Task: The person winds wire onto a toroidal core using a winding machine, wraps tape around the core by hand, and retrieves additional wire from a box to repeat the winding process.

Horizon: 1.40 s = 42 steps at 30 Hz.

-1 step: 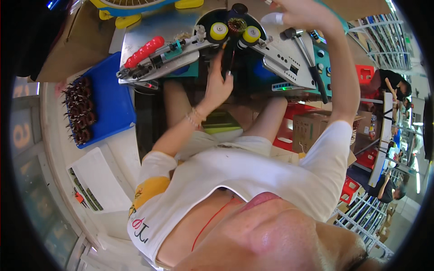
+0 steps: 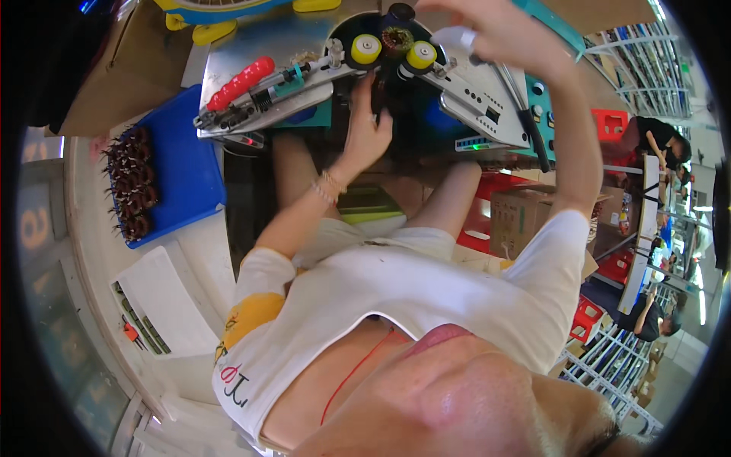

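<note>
2 yellow rollers sit at the top of my feed, with a wire-wound ring between them; the left hand is just below, index finger pointing up near the left roller and thumb standing apart from it; it's so dark in that gap that I can't tell if those fingers pinch anything. Right hand is raised over the right side of the worktop, next to a white thing; blurry fingers, so no clue whether they're gripping; a black-handled tool lies below it; off left, a blue tray carries rows of dark brown rings.
</note>
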Available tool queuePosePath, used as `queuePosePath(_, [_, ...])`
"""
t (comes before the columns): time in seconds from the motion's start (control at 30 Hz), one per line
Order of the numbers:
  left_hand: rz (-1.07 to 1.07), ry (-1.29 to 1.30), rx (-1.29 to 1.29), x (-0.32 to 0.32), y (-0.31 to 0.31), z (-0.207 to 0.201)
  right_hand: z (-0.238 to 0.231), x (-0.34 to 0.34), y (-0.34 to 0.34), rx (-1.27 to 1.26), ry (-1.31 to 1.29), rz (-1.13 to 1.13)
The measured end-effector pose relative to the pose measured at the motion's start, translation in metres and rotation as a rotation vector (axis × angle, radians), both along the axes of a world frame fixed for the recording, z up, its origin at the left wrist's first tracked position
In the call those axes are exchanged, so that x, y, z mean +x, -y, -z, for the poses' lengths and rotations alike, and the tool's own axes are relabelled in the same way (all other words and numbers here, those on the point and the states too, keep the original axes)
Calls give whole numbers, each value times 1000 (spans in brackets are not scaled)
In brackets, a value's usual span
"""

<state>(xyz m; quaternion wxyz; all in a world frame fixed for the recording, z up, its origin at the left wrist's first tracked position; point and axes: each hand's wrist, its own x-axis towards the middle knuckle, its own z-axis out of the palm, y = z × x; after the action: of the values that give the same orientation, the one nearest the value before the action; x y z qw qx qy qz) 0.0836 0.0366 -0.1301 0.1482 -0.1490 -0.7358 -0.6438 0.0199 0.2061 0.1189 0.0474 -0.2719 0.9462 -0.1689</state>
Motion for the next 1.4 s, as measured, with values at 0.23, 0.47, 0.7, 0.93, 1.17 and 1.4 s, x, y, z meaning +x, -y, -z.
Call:
queuePosePath(0.23, [66, -325, -244, -26, -9, 8, 103, 72, 44, 307, -678, -398])
queuePosePath(0.47, [449, 492, 195, 26, 15, -104, 86, 21, 14, -310, -657, -28])
queuePosePath(0.7, [512, 677, 373, 29, 35, -141, 46, -31, -2, -308, -62, 13])
queuePosePath(0.93, [523, 567, 498, 37, 24, -58, 14, -65, 11, -123, 203, -287])
queuePosePath(1.17, [209, -2, 103, -1, -4, -16, -53, -7, 26, 173, -87, -102])
queuePosePath(1.4, [89, -315, 43, -45, -21, -14, 40, 88, 22, 9, -274, -152])
